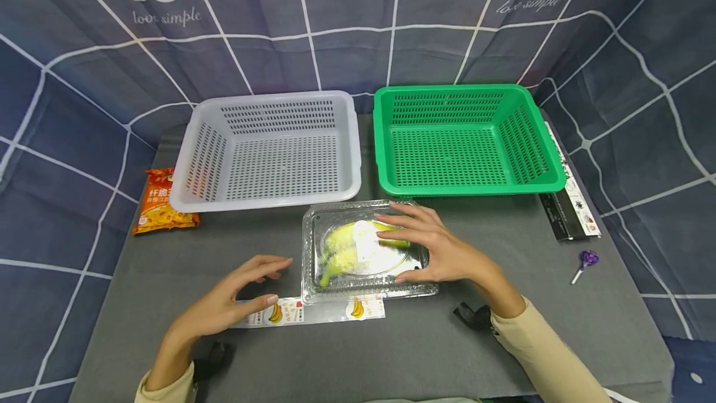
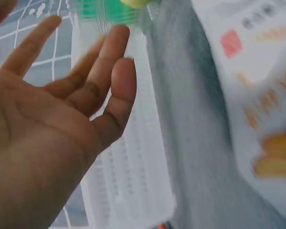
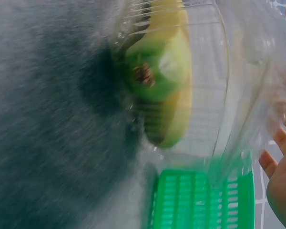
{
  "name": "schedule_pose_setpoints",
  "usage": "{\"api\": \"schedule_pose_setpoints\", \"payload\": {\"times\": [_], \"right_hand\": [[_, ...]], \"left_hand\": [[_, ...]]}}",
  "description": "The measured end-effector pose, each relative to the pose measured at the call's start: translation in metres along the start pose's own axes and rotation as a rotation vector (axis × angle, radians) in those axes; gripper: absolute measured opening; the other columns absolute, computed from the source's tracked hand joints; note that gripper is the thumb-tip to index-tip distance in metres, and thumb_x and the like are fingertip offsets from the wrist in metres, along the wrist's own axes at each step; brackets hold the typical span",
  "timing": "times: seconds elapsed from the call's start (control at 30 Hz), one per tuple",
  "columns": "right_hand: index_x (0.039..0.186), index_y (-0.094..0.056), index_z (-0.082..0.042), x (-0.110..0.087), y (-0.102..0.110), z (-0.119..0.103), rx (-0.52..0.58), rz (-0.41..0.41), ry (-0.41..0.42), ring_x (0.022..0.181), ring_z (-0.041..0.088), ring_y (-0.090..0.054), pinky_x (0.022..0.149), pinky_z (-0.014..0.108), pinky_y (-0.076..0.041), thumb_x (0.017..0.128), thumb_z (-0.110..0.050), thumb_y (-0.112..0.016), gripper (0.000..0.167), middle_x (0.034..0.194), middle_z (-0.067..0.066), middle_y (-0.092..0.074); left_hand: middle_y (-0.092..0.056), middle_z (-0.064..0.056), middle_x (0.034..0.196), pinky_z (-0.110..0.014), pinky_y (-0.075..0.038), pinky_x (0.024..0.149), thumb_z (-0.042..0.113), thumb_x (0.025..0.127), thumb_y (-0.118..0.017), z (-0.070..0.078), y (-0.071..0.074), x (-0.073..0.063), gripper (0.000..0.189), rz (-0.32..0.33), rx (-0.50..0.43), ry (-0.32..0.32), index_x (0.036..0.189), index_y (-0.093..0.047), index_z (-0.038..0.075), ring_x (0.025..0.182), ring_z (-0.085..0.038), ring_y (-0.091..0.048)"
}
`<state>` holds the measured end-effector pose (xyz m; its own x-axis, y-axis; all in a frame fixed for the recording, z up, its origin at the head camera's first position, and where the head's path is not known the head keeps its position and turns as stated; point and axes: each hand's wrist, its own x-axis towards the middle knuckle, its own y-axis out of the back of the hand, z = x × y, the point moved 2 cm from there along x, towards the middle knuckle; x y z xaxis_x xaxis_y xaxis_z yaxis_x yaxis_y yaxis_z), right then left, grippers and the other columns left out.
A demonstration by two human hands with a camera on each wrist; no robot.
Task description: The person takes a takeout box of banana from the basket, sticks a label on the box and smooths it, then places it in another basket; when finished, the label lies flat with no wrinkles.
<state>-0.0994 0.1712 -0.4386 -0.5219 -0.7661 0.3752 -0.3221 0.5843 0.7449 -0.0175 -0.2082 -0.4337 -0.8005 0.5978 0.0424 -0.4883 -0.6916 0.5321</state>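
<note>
A clear plastic clamshell box (image 1: 358,288) lies on the grey table, with yellow-green bananas (image 1: 342,242) visible through its lid. A white label sits on the lid. Over the box's right part lies my right hand (image 1: 431,244), fingers spread across the lid and thumb near the front edge; the right wrist view shows the fruit (image 3: 174,114) inside the box. To the left of the box hovers my left hand (image 1: 224,300), fingers loosely extended and holding nothing. Beneath its thumb and partly under the box runs a strip of banana-printed labels (image 1: 330,313).
A white basket (image 1: 265,204) and a green basket (image 1: 470,190) stand along the back. An orange snack bag (image 1: 162,201) is at the left, partly behind the white basket. At the right are a black-and-white box (image 1: 565,210) and a purple lollipop (image 1: 588,259).
</note>
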Motion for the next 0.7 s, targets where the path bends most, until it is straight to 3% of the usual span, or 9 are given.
{"api": "schedule_pose_setpoints", "payload": {"times": [0.13, 0.27, 0.53, 0.7], "right_hand": [[0.139, -0.055, -0.016, 0.013, -0.004, -0.001, -0.008, -0.058, 0.020, 0.143, 0.027, -0.035, 0.110, 0.058, -0.022, 0.072, -0.041, -0.085, 0.078, 0.148, 0.003, -0.049], [0.141, -0.054, -0.015, 0.021, -0.008, -0.002, -0.028, -0.105, 0.040, 0.142, 0.025, -0.037, 0.111, 0.053, -0.024, 0.076, -0.044, -0.082, 0.076, 0.147, 0.002, -0.051], [0.142, -0.052, -0.019, 0.021, -0.014, -0.002, -0.085, -0.154, -0.006, 0.142, 0.022, -0.039, 0.104, 0.049, -0.027, 0.077, -0.051, -0.078, 0.076, 0.149, -0.001, -0.049], [0.143, -0.051, -0.020, 0.022, -0.015, -0.002, -0.126, -0.160, -0.004, 0.142, 0.020, -0.039, 0.105, 0.048, -0.026, 0.078, -0.055, -0.075, 0.078, 0.150, -0.002, -0.048]], "left_hand": [[-0.041, -0.004, 0.149, -0.043, -0.051, 0.091, 0.014, 0.094, -0.067, -0.001, -0.004, 0.016, 0.064, -0.011, 0.018, 0.051, 0.151, -0.039, 0.018, 0.116, -0.025, -0.056], [-0.036, -0.011, 0.152, -0.047, -0.051, 0.088, 0.013, 0.095, -0.065, -0.005, -0.006, 0.029, 0.064, -0.022, -0.005, 0.048, 0.152, -0.037, 0.019, 0.115, -0.028, -0.058], [-0.024, -0.015, 0.157, -0.041, -0.052, 0.089, 0.023, 0.095, -0.065, -0.011, -0.018, 0.045, 0.064, -0.068, -0.039, 0.125, 0.152, -0.036, 0.028, 0.114, -0.026, -0.057], [-0.031, -0.012, 0.152, -0.035, -0.052, 0.085, 0.024, 0.093, -0.067, -0.013, -0.024, 0.050, 0.063, -0.059, -0.057, 0.113, 0.150, -0.039, 0.029, 0.108, -0.022, -0.055]]}}
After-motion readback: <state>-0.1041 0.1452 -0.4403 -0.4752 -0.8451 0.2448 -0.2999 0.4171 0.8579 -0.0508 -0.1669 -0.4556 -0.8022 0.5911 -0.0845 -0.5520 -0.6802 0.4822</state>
